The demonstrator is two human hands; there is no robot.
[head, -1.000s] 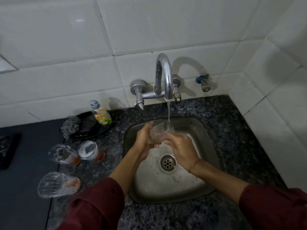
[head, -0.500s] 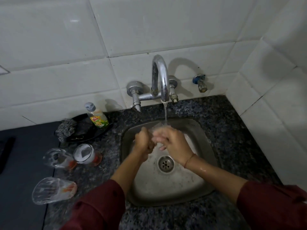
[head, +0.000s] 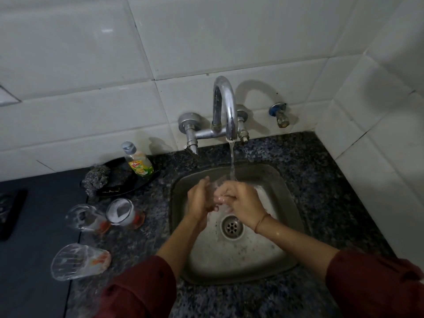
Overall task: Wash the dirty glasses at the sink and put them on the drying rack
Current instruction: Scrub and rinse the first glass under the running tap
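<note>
- Clear and nearly invisible, the glass point(head: 219, 185) is between both hands over the sink point(head: 229, 258), right under the stream from the tap point(head: 226, 111), probably so that the water carries the soap away.
- The left hand point(head: 199, 200) curls around one side of it as a support. The right hand point(head: 239, 203) has its fingers point(head: 223, 199) bent tight against the other side, seemingly to rub it.
- Three more glasses point(head: 86, 218) stay on the dark speckled surface point(head: 321, 180) left of the sink, with foam and orange residue in them; likely they wait for their turn.
- A dish soap bottle point(head: 137, 165) and a steel scrubber point(head: 96, 180) rest on a black dish point(head: 128, 183) behind them, within easy reach.
- The hands cover most of the glass, so its rim and direction cannot be told.
- The wide lens makes it unclear whether the waiting glasses stand or lie.
- No drying rack is in view, and a dark object point(head: 11, 214) is cut off at the left edge.
</note>
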